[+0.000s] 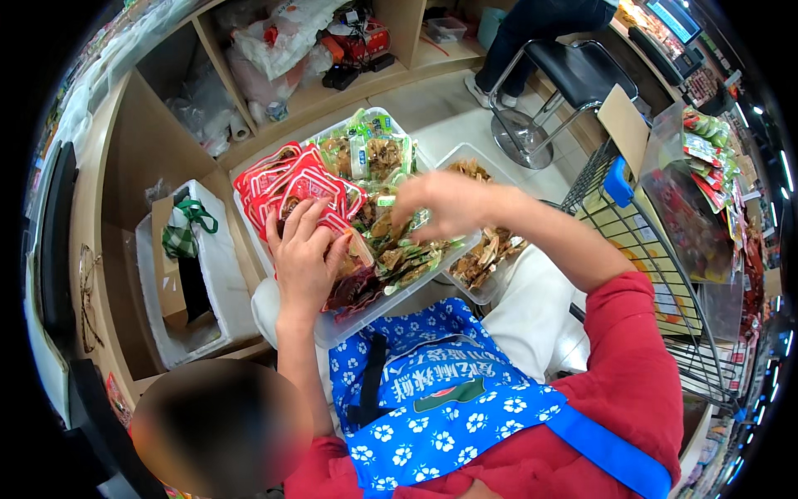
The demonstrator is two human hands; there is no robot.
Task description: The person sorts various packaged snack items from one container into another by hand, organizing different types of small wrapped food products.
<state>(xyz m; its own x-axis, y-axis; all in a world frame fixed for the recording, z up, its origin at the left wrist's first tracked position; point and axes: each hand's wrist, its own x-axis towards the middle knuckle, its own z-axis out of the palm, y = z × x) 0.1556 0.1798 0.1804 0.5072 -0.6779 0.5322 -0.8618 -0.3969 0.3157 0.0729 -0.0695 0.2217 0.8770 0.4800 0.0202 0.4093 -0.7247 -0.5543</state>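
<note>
A clear plastic bin (399,284) rests before me, filled with small food packets. Red-bordered packets (293,174) lie piled on its left side, and my left hand (305,249) rests on them with fingers spread. Green-and-clear packets (374,156) of brown food fill the far and right parts. Over these hovers my right hand (442,206), blurred, its fingers bent; whether it holds anything cannot be told. A second clear bin (483,296), partly under my right forearm, contains brown packets (489,256).
A white foam box (234,299) with a cardboard piece stands at left. Wooden shelves (299,115) hold plastic bags and cables. A wire shopping cart (661,249) is at right. Beyond are a black stool (573,68) and a person's legs (514,43).
</note>
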